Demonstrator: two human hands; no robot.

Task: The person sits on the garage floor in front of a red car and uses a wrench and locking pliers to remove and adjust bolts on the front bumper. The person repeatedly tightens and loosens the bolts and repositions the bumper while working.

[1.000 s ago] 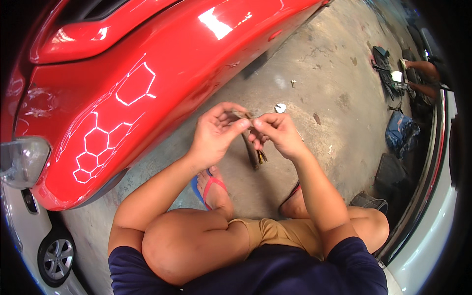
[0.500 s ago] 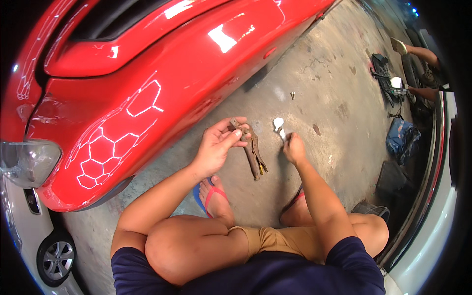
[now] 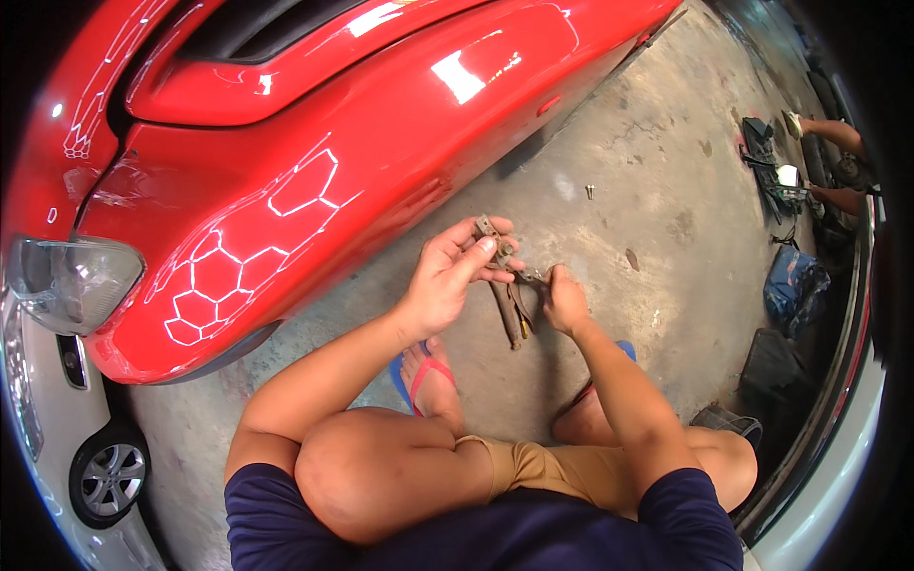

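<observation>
My left hand (image 3: 445, 276) grips a rusty metal bracket (image 3: 489, 230) with a bolt or nut on it, fingers curled around it. Just to its right, my right hand (image 3: 566, 300) is closed on a silver wrench (image 3: 531, 275), whose head is close to the bracket and partly hard to make out. Below my left fingers is a long rusty pliers-like tool (image 3: 505, 314) with a yellow part; whether it rests on the floor or hangs from the hand, I cannot tell.
A red car body (image 3: 314, 152) spans the upper left, with a silver car (image 3: 71, 433) behind it. A small bolt (image 3: 589, 190) lies on the concrete floor (image 3: 676, 276). At right are black parts (image 3: 762, 162), a blue bag (image 3: 790, 285) and another person's legs (image 3: 833, 138).
Both hands were together a second ago. My right hand then moved down onto the silver tool near the floor, and now has brought it leftward, beside the bracket in my left hand.
</observation>
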